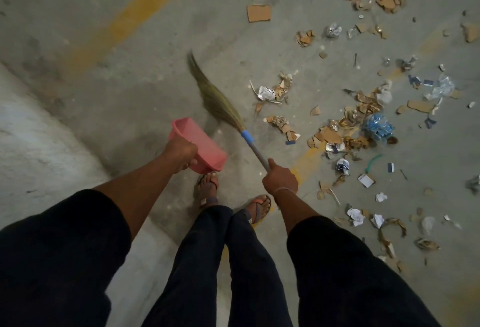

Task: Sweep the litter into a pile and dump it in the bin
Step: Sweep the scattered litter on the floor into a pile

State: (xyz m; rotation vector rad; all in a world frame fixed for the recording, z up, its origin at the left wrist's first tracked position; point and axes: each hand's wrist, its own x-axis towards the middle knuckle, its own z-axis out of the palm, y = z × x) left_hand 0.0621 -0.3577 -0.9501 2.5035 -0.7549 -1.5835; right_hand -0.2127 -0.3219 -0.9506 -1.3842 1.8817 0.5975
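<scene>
My right hand [280, 180] grips the grey handle of a grass broom [215, 98]. Its blurred brush points up and to the left, over bare concrete, left of the litter. My left hand [181, 155] holds a pink plastic dustpan [200, 142] by its near edge, above the floor in front of my feet. Litter [363, 116] lies scattered across the right half of the floor: torn cardboard, crumpled paper, foil scraps and a blue plastic bag [379, 126]. No bin is in view.
The floor is grey concrete with faded yellow painted lines [130, 17]. A paler raised concrete strip [39, 150] runs along the left. My sandalled feet [207, 189] stand just below the dustpan. A flat cardboard piece [258, 13] lies apart at the top centre.
</scene>
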